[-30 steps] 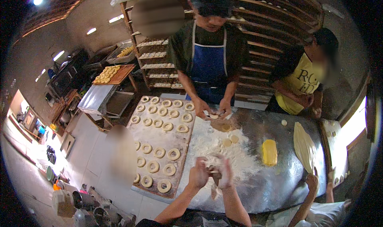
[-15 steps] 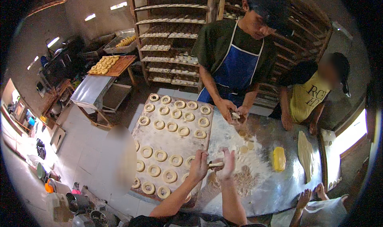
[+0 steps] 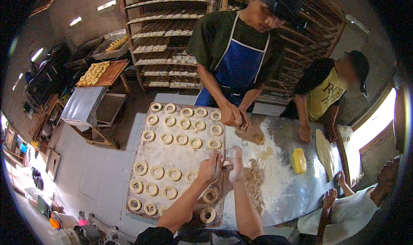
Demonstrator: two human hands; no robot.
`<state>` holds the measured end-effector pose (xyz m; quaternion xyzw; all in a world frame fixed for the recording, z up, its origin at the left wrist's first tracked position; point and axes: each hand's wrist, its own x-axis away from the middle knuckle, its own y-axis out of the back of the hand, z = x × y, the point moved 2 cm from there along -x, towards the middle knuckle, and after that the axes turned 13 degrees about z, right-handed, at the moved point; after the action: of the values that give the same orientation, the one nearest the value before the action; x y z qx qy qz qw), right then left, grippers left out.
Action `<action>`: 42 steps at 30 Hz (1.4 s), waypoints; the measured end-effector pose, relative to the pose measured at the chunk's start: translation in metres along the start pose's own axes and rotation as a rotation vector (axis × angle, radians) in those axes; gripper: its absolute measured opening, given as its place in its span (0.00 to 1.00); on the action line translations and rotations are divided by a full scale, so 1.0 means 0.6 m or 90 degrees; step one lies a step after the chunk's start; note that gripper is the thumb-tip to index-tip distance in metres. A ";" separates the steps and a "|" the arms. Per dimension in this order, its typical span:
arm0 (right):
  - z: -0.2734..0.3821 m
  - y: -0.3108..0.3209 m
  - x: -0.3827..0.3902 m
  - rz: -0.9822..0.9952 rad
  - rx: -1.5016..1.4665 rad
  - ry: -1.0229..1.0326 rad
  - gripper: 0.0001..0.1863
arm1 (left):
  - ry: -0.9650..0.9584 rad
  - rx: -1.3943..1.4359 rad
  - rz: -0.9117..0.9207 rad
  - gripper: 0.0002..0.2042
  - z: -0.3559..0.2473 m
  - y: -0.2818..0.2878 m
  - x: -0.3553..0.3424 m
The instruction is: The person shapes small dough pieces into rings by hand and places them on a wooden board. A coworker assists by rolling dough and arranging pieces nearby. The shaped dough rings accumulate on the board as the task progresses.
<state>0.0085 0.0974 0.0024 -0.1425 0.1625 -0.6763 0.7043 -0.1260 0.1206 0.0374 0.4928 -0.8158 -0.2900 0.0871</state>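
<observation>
Dough piece (image 3: pixel 227 163) in those hands: where exactly is it, and what's the grip like?

It's between the left hand (image 3: pixel 210 168) and right hand (image 3: pixel 236 169), around the right edge of the floured board (image 3: pixel 172 155) from this angle. Left fingers are curled in at it, but I honestly can't tell if they're clamped on it. On the right hand, what I can see points straight out, the rest is in shadow, so I can't tell there either.

And what's on the board?

Rows of dough rings (image 3: pixel 174 169), upper group and lower group with a floury gap between. The left forearm crosses over the lower bunch.

Anything on the metal surface (image 3: pixel 288 202)?

Loose flour (image 3: pixel 277 180), a couple of small dough discs (image 3: pixel 263 155), a yellow block (image 3: pixel 299 161), and a long flattened dough sheet (image 3: pixel 325 154) near the right end.

Who else is around?

Someone in a blue apron (image 3: pixel 241 66) across the surface, hands together near the board's far corner. Another in a yellow and black shirt (image 3: pixel 325 99) beside the sheet, and a white shirt (image 3: pixel 340 219) lower right. Behind the apron there's a rack (image 3: pixel 128 27) loaded with dough pieces.
</observation>
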 end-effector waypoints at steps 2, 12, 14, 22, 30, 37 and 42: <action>0.007 -0.007 -0.006 0.076 0.345 0.063 0.37 | 0.051 -0.040 0.066 0.12 0.013 -0.005 -0.004; -0.011 0.035 -0.085 -0.101 0.567 -0.237 0.53 | 0.145 -0.324 -0.047 0.19 0.091 0.012 -0.085; -0.038 0.048 -0.089 -0.096 0.761 -0.278 0.52 | 0.228 -0.289 -0.132 0.19 0.101 0.035 -0.065; -0.054 0.048 -0.056 0.011 1.098 -0.187 0.41 | 0.265 -0.327 0.053 0.31 0.075 0.020 -0.022; 0.130 0.289 0.012 -0.120 1.147 -0.147 0.18 | 0.022 -0.095 -0.073 0.23 -0.017 -0.038 0.023; 0.187 0.349 0.007 0.183 0.941 -0.147 0.16 | 0.109 0.004 0.104 0.14 -0.136 -0.184 -0.007; 0.266 0.311 0.104 0.198 0.412 -0.127 0.25 | 0.099 0.191 0.069 0.17 -0.231 -0.234 -0.039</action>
<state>0.2472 0.0401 0.0665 0.0490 -0.1095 -0.5605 0.8194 0.0507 0.0385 0.0756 0.4763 -0.8662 -0.1208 0.0906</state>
